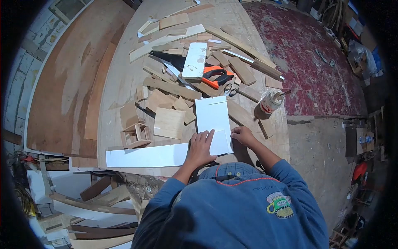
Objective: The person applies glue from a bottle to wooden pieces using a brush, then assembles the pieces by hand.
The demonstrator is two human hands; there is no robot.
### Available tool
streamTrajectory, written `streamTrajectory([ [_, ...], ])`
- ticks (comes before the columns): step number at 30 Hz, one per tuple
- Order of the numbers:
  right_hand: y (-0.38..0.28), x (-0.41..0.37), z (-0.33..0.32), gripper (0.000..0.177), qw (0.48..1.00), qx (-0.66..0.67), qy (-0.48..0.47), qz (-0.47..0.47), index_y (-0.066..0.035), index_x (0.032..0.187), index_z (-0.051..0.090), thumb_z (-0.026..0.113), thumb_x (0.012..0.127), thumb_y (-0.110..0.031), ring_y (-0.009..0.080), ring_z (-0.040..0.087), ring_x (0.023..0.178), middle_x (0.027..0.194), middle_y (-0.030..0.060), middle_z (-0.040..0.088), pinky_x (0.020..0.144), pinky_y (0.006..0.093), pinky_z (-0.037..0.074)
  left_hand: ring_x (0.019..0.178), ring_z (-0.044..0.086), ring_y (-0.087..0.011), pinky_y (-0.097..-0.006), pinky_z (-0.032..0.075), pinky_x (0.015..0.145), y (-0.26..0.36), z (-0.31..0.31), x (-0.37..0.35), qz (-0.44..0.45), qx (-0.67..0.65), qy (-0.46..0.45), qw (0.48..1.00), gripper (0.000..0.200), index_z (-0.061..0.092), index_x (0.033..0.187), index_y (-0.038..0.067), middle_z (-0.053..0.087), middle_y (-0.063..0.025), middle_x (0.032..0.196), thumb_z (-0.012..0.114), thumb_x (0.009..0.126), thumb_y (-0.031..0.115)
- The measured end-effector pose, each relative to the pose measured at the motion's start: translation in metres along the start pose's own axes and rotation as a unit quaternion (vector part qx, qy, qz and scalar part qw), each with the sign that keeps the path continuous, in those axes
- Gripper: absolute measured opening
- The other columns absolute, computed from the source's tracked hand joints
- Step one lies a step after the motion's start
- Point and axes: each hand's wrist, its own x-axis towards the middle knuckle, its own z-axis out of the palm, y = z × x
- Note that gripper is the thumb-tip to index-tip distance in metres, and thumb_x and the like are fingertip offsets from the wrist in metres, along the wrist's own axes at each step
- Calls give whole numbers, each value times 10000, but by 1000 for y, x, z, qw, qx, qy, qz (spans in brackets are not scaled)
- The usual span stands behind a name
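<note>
A long white strip [145,157] lies along the near edge of the workbench. Its right end overlaps a white rectangular board [212,114] that points away from me. My left hand [201,147] rests flat where the two meet, fingers stretched out and pressing on the white surface. At the board's right edge is my right hand [243,136], its fingers curled and its thumb and fingertip pinched against that edge. Just beyond the board are a pair of scissors [231,90] and a handsaw with an orange and black handle [217,77].
A white-topped block [194,62] lies across the saw. Wood offcuts [172,87] are scattered over the bench, with a small wooden box frame [136,135] at left. A jar with a brush [271,101] stands at right. Large brown panels [70,87] lean at left.
</note>
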Motion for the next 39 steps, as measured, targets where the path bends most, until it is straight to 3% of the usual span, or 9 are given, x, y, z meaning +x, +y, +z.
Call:
streamTrajectory([
  [9, 3, 3, -2, 180, 992, 36, -74, 98, 9, 804, 652, 650, 776, -169, 153, 596, 595, 651, 84, 631, 582, 311, 472, 1162, 446, -303, -458, 291, 1040, 3, 0, -5, 32, -7, 17, 999, 1007, 372, 1367, 32, 469, -152, 1224, 830, 522, 330],
  [12, 15, 5, 10, 191, 998, 19, -45, -32, 8, 845, 637, 641, 788, -174, 166, 595, 659, 713, 95, 633, 622, 304, 463, 1157, 452, -301, -460, 301, 1029, 1, 1, -7, 39, -11, 12, 999, 1004, 379, 1363, 36, 472, -148, 1224, 833, 518, 332],
  [22, -2, 20, -31, 228, 995, 62, -71, 24, -8, 978, 653, 618, 812, -159, 131, 575, 728, 822, 73, 645, 685, 301, 470, 1110, 470, -329, -448, 362, 976, 6, 2, -6, -11, -59, 77, 995, 994, 386, 1359, 38, 483, -158, 1193, 810, 527, 377],
  [30, -58, -17, -26, 339, 916, -397, 45, -44, -36, 1094, 625, 640, 806, -215, 321, 640, 835, 924, 188, 646, 732, 388, 502, 1086, 511, -327, -424, 413, 951, 6, 0, 2, -149, -147, 27, 978, 996, 336, 1400, 32, 513, -162, 1151, 808, 589, 366],
  [32, -73, -32, -22, 386, 926, -330, 131, -127, -45, 1155, 596, 632, 820, -232, 341, 632, 818, 930, 179, 635, 720, 396, 505, 1093, 523, -310, -392, 408, 947, 1, 8, 2, -200, -340, 44, 918, 1000, 358, 1376, -7, 540, -172, 1170, 806, 578, 396],
  [33, -70, -29, -23, 486, 967, -235, 46, -84, -64, 1273, 525, 629, 844, -266, 289, 631, 939, 1049, 158, 635, 798, 376, 498, 1093, 523, -310, -392, 408, 947, 0, 11, 3, -200, -340, 44, 918, 1000, 358, 1376, -7, 540, -172, 1170, 806, 578, 396],
  [35, -63, -26, -15, 496, 996, -25, 3, -87, -75, 1294, 517, 626, 857, -281, 253, 606, 1008, 1109, 136, 623, 848, 368, 478, 1083, 537, -239, -359, 414, 935, -3, 18, 8, -207, -651, -1, 730, 954, 380, 1366, -16, 540, -136, 1216, 784, 622, 422],
  [36, -68, -26, -13, 506, 978, 184, -40, -87, -85, 1314, 509, 624, 869, -296, 217, 581, 1076, 1169, 115, 610, 898, 360, 459, 1083, 537, -239, -359, 414, 935, -1, 13, 11, -205, -650, -3, 731, 954, 380, 1366, -16, 540, -136, 1216, 784, 622, 422],
  [39, -78, -23, -20, 507, 970, 203, -63, -117, -45, 1230, 585, 664, 850, -371, 207, 551, 1108, 1170, 144, 607, 966, 369, 411, 1044, 561, -190, -322, 466, 886, -3, 0, 12, -184, -729, -106, 651, 825, 458, 1312, 12, 589, -114, 1141, 725, 684, 477],
])
